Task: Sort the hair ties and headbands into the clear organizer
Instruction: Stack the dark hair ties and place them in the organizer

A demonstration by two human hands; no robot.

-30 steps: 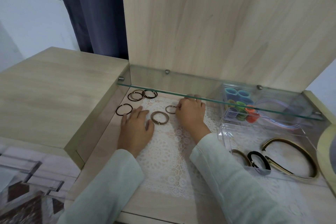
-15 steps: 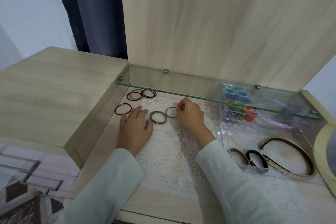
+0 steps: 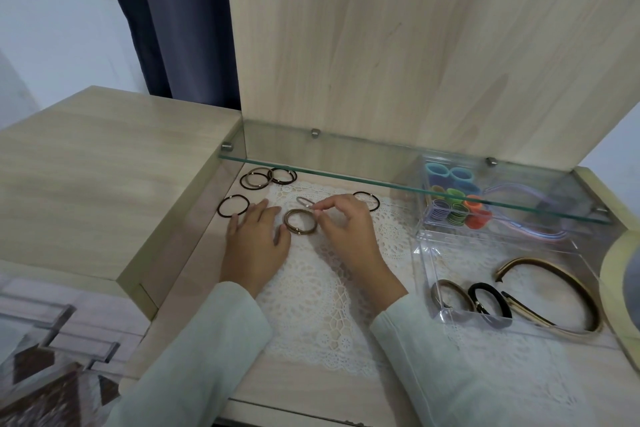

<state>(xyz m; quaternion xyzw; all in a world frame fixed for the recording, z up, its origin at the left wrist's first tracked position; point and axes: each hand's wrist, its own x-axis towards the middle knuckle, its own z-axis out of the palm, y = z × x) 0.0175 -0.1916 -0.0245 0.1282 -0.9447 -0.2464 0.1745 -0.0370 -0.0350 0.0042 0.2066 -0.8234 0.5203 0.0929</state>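
My right hand (image 3: 346, 229) pinches a thin grey-brown hair tie (image 3: 304, 202) and lifts it off the lace mat. A stack of brown hair ties (image 3: 300, 222) lies between my hands. My left hand (image 3: 254, 239) rests flat on the mat beside that stack, fingers straight. A dark tie (image 3: 233, 205) lies left of it, several more ties (image 3: 268, 178) lie farther back, and one dark tie (image 3: 367, 200) lies behind my right hand. The clear organizer (image 3: 426, 274) stands at the right, holding coloured ties (image 3: 457, 204), a brown tie, a black tie (image 3: 490, 303) and a brown headband (image 3: 554, 298).
A glass shelf (image 3: 398, 184) spans the recess just above the ties and the organizer's back half. A raised wooden block (image 3: 104, 163) borders the left side, a tall wooden panel stands behind, and a round yellow-rimmed object (image 3: 623, 288) sits at the far right.
My right hand has pulled back toward me from under the glass shelf, pinching the thin tie and raising it. A dark tie behind that hand is now uncovered. My left hand has stayed put.
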